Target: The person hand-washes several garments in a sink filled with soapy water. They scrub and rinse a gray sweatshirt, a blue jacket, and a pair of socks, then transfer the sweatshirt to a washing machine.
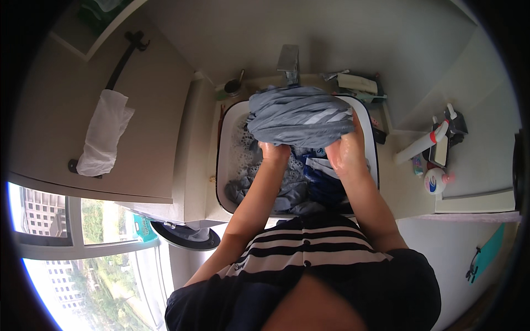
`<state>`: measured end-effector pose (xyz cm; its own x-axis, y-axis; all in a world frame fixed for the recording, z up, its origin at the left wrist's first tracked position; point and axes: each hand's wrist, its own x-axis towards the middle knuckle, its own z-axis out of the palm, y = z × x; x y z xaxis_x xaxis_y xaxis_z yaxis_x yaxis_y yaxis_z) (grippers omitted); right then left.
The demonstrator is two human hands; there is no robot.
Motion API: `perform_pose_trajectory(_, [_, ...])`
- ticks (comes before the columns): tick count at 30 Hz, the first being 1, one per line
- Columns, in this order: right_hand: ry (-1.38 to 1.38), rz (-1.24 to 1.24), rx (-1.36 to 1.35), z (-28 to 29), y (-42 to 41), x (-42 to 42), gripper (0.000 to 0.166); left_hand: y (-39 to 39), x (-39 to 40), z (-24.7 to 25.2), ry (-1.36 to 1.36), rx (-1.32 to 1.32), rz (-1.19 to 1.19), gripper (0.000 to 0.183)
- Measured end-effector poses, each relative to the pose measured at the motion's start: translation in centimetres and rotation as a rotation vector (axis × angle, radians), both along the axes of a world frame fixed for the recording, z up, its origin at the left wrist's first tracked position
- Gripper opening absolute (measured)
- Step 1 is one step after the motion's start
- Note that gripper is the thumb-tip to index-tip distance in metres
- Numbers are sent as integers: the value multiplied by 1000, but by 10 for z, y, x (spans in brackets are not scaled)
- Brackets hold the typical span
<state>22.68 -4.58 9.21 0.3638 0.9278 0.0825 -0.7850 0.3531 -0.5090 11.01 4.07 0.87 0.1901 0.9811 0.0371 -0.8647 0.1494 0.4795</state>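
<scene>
A wet grey garment with white stripes [302, 116] is bunched up and held above a white basin with a dark rim [369, 120]. My left hand [274, 151] grips it from below on the left, its fingers mostly hidden by the cloth. At the garment's right end, my right hand [345, 151] is closed around the fabric. Soapy water with foam [242, 155] lies in the basin, along with grey cloth [290, 196] and dark blue cloth [327, 186]. Just behind the held garment stands a metal faucet [288, 60].
A small dark cup [232, 87] stands behind the basin at left. To the right are a white spray bottle [418, 147], a pump bottle [434, 181] and dark holders [455, 120]. A cabinet [157, 136] borders the left; a round appliance door [186, 236] hangs open lower left.
</scene>
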Motion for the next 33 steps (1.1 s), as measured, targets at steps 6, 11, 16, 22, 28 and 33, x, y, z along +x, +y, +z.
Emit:
perform_pose_trajectory(6, [-58,-157,-395,-94,14,-13,43,-16,-5,-1,-91,-78,-137,44])
perform_pose_trajectory(11, [223,289,-297,-125,9,-18,49,-28,-4,-8,-181,-130,-172,46])
perform_pose_trajectory(16, [301,280,-46,-147,27,-6,47,-40,-13,-17,-50,-161,-271,49])
perform_pose_trajectory(22, [312,307,-65,-128,24,-7,48,-47,-23,-28,133,-201,-268,51])
perform_pose_trajectory(28, [239,327,-271,-113,16,-21,54,-50,-19,-25,-96,-281,-365,53])
perform_pose_trajectory(33, [338,413,-234,-127,19,-23,51,-42,-24,-30,-106,-219,-296,49])
